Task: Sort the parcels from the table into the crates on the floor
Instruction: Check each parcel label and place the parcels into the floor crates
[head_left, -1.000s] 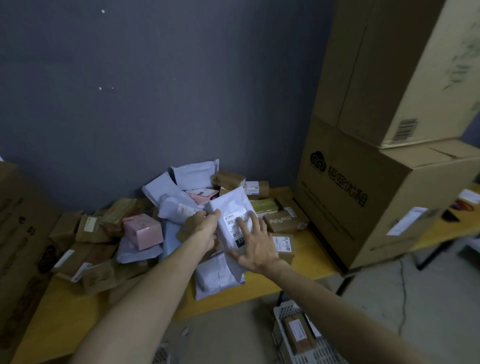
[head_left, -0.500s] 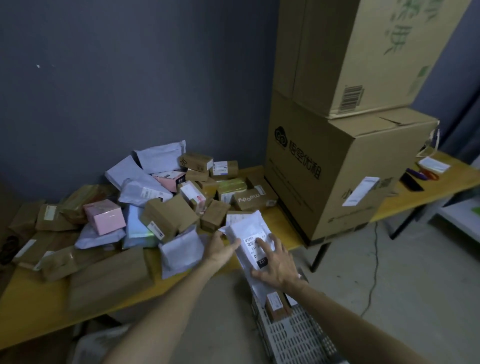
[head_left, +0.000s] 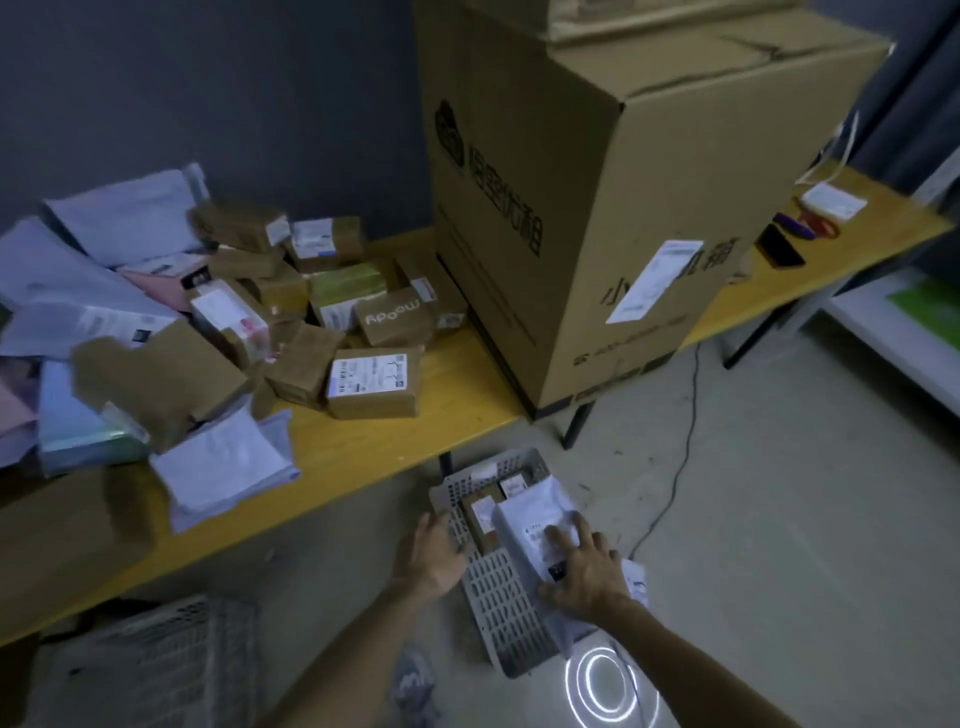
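Over the crate (head_left: 501, 618), right hand (head_left: 589, 577) is pressing spread fingers (head_left: 558, 538) on a mailer (head_left: 530, 512); left hand (head_left: 434, 558) is hanging open. Few parcels (head_left: 480, 512) are lying inside; most are waiting on the table (head_left: 363, 457).

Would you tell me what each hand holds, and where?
Right hand lies spread on the white plastic mailer bag, at its labelled near end; left hand holds nothing.

A parcel-sorting storeroom: labelled parcels (head_left: 311, 322) heaped on a yellow tabletop (head_left: 441, 400), large cardboard cartons (head_left: 597, 208) stacked beside them, and a plastic crate (head_left: 498, 613) on the concrete floor (head_left: 779, 493).
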